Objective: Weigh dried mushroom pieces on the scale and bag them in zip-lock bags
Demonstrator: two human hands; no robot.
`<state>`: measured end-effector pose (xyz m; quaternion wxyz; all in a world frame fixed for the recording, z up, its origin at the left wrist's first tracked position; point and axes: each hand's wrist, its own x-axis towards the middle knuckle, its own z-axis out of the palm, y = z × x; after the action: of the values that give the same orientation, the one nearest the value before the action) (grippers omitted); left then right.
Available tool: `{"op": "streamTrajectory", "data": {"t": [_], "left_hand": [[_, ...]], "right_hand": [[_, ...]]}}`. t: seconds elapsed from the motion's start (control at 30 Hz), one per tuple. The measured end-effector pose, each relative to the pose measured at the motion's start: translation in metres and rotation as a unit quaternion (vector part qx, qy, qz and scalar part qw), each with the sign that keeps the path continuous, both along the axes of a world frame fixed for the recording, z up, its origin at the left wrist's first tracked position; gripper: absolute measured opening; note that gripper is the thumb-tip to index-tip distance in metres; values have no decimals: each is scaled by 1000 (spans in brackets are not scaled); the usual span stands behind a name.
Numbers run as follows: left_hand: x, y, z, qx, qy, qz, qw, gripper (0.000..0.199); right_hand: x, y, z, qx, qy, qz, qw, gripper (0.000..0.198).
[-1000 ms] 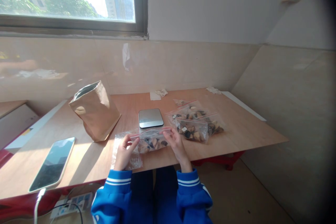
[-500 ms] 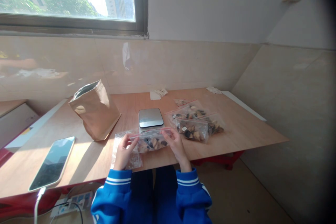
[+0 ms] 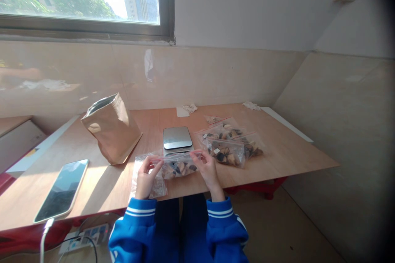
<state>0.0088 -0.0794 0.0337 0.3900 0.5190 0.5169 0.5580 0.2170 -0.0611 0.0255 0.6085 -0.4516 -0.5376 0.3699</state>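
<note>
Between my hands is a clear zip bag (image 3: 179,168) with a red-edged top, holding brown and dark dried pieces. My left hand (image 3: 148,176) pinches the left end of its top edge, and my right hand (image 3: 207,168) pinches the right end. Flat clear plastic bags (image 3: 138,172) lie under and beside my left hand. Just beyond the held bag sits a small digital scale (image 3: 177,137) with a bare silver plate. To the right of my right hand, several filled zip bags (image 3: 230,153) lie in an overlapping pile, some with small white labels.
An open brown paper bag (image 3: 112,131) stands on the wooden table (image 3: 271,168) at the left. Nearer, a phone (image 3: 63,191) lies with a white cable (image 3: 45,234) plugged in. Crumpled tissues (image 3: 189,108) rest by the tiled wall. Below the table edge is a power strip (image 3: 89,238).
The top edge of the held zip bag bows slightly more between my fingers. Both hands keep their pinch in almost the same place.
</note>
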Motion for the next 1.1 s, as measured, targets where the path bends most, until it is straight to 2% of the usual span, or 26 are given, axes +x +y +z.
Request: {"op": "streamTrajectory", "data": {"t": [0.23,0.37,0.53,0.7,1.1], "left_hand": [[1,-1,-1,-8,-2,1,1000,22],[2,-3,1,7,7,-17,1000,22],[3,-3,-1,28,25,-34,999,21],[3,-2,-5,30,36,-21,999,20],[-3,-1,-6,14,88,-9,996,23]], "right_hand": [[-1,0,0,-2,9,8,1000,20],[-3,-1,-1,-28,61,38,997,20],[-3,-3,1,-27,93,74,993,18],[-5,-2,3,-53,89,104,989,29],[-5,0,-1,-43,37,87,995,22]]}}
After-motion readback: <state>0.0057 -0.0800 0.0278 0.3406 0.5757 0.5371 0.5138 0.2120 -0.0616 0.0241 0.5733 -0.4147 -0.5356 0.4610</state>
